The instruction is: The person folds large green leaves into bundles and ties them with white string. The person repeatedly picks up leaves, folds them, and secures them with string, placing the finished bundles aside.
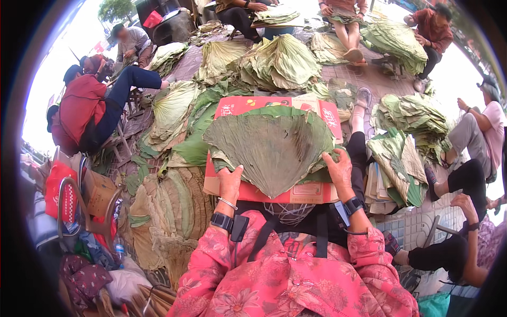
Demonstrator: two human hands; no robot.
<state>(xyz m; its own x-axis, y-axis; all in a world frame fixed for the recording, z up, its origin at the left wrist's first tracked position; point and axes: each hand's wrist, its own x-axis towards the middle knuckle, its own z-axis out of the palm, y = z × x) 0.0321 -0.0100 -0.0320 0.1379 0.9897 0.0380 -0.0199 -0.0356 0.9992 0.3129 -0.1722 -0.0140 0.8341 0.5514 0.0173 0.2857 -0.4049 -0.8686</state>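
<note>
A large dried lotus leaf (pixel 273 146), grey-green and fan-shaped, is spread in front of me with its point towards my body. My left hand (pixel 229 184) grips its lower left edge, thumb on top and the other fingers mostly hidden. On the right edge my right hand (pixel 341 170) holds it between thumb and fingers. Greener leaf layers (pixel 273 111) show beneath its far rim. Under the leaves lies a flattened red printed cardboard box (pixel 257 192), resting over my lap.
Stacks of dried leaves lie left (pixel 170 210), ahead (pixel 279 63) and right (pixel 410 115). A folded leaf bundle (pixel 398 166) sits at right. Several people sit around, including one in red (pixel 83 107). Someone's leg (pixel 358 130) stretches beside the cardboard. A chair with bags (pixel 69 190) stands left.
</note>
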